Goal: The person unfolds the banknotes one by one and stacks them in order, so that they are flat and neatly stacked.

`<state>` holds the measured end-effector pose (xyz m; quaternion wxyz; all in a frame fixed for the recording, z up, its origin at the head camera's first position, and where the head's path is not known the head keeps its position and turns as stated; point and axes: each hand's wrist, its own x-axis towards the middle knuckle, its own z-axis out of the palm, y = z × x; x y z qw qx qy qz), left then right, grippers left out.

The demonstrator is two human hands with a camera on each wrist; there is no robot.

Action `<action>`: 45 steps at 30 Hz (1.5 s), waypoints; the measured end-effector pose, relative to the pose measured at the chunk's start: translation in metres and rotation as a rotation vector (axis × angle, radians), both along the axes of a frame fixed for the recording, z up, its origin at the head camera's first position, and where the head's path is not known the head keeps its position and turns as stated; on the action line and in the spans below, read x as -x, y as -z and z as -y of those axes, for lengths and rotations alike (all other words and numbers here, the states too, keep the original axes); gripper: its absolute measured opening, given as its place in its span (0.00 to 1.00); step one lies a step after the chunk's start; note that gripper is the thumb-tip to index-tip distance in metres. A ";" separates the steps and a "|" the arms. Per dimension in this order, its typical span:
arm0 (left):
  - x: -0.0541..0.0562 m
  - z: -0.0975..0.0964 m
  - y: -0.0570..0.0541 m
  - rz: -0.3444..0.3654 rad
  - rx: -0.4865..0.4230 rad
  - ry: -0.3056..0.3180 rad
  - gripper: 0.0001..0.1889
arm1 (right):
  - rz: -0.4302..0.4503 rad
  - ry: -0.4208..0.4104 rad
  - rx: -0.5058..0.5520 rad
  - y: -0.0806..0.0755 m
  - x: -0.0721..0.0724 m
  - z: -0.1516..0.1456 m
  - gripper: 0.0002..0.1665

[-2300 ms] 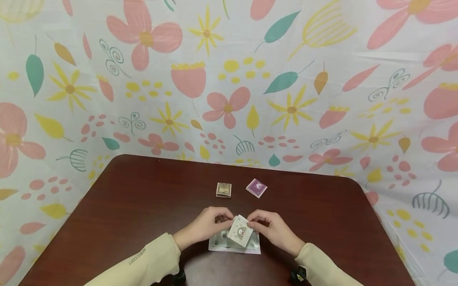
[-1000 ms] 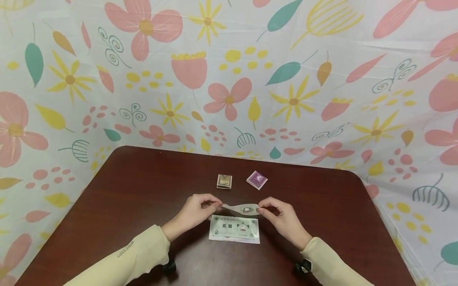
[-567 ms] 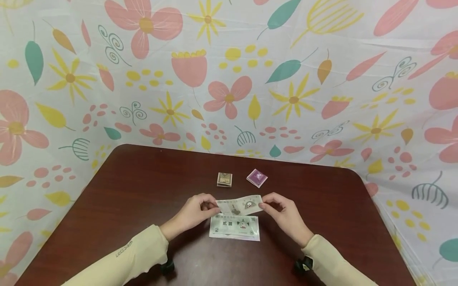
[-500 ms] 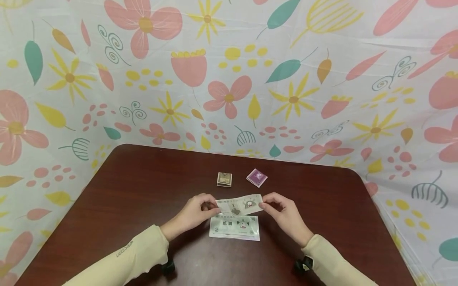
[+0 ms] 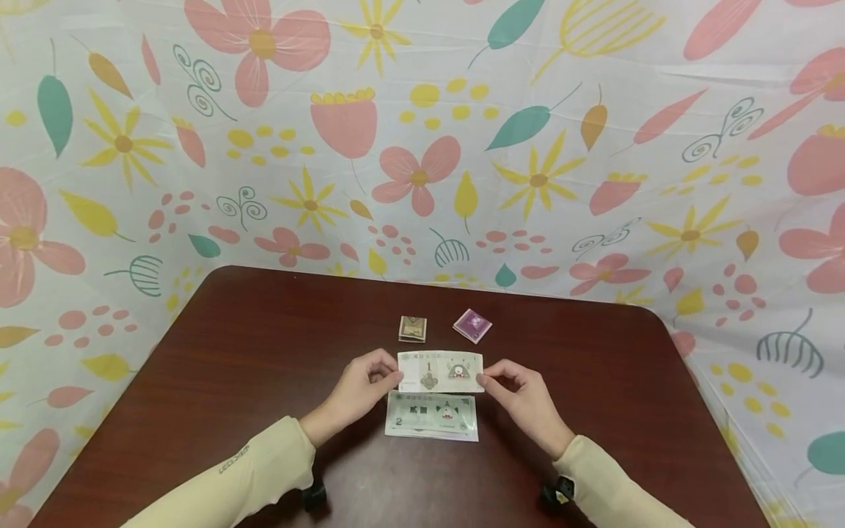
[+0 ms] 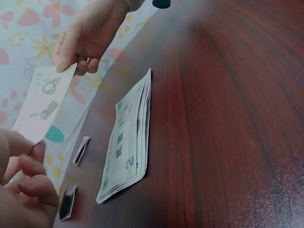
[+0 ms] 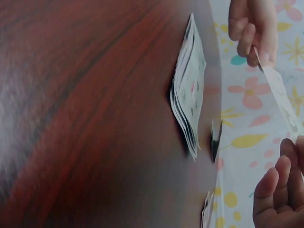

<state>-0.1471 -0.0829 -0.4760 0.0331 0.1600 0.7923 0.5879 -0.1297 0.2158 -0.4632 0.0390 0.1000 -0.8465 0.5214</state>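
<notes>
Stretched flat between both hands is a pale play banknote [image 5: 440, 372] marked 1, with a small cartoon figure at its right. My left hand [image 5: 359, 386] pinches its left end between thumb and fingers. The right end is pinched by my right hand [image 5: 524, 400]. The note is held up off the table, as both wrist views show. Below it lies a stack of greenish play banknotes [image 6: 126, 135], the top one marked 2, its layered edges visible in the wrist views. Neither hand touches the stack.
Beyond the held note, a folded brown note [image 5: 412, 329] and a folded purple note [image 5: 472, 325] lie on the dark red-brown table [image 5: 277, 323]. A flower-patterned cloth [image 5: 422, 95] hangs behind the table's far edge.
Earlier the pale note was folded above the stack. The hands drew apart and unfolded it, and it turned from edge-on to facing the head camera. Lately it has levelled out.
</notes>
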 end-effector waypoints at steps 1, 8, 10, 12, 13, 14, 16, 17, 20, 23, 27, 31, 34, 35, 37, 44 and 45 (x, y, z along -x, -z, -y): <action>0.000 0.000 0.000 -0.007 0.000 -0.017 0.03 | 0.005 -0.002 -0.004 0.001 0.000 0.001 0.03; -0.002 -0.001 -0.001 -0.049 0.046 -0.066 0.16 | 0.007 -0.046 0.029 0.003 0.000 0.004 0.14; -0.003 0.000 -0.002 -0.092 0.067 -0.063 0.15 | -0.014 -0.059 0.031 0.004 0.001 0.004 0.16; -0.003 0.000 -0.002 -0.141 0.087 -0.057 0.13 | -0.054 -0.062 -0.001 0.004 0.001 0.004 0.15; -0.004 0.000 -0.002 -0.160 0.097 -0.054 0.12 | -0.077 -0.062 -0.031 0.005 0.001 0.004 0.14; -0.004 0.000 -0.003 -0.174 0.107 -0.051 0.11 | -0.098 -0.061 -0.062 0.005 0.001 0.004 0.13; -0.004 0.002 -0.002 -0.197 0.123 -0.037 0.10 | -0.136 -0.066 -0.121 0.006 0.000 0.004 0.13; -0.005 0.002 -0.001 -0.206 0.136 -0.032 0.09 | -0.149 -0.070 -0.143 0.006 -0.001 0.004 0.13; -0.006 0.004 0.002 -0.218 0.176 -0.001 0.09 | -0.175 -0.092 -0.188 0.009 -0.002 0.005 0.12; -0.008 0.005 0.005 -0.226 0.231 0.031 0.08 | -0.164 -0.115 -0.219 0.011 -0.004 0.006 0.12; -0.010 0.006 0.008 -0.228 0.280 0.070 0.08 | -0.134 -0.146 -0.253 0.014 -0.007 0.007 0.11; -0.011 0.008 0.013 -0.236 0.307 0.098 0.07 | -0.124 -0.183 -0.279 0.017 -0.009 0.009 0.09; -0.012 0.008 0.016 -0.249 0.329 0.124 0.07 | -0.123 -0.206 -0.292 0.019 -0.010 0.010 0.09; -0.013 0.008 0.017 -0.255 0.338 0.131 0.07 | -0.120 -0.213 -0.295 0.020 -0.011 0.010 0.08; -0.014 0.008 0.018 -0.270 0.359 0.146 0.07 | -0.110 -0.225 -0.299 0.022 -0.012 0.010 0.08; -0.017 0.008 0.022 -0.311 0.429 0.167 0.06 | -0.055 -0.264 -0.319 0.024 -0.014 0.011 0.05; -0.017 0.009 0.022 -0.313 0.435 0.169 0.06 | -0.050 -0.268 -0.323 0.024 -0.014 0.011 0.06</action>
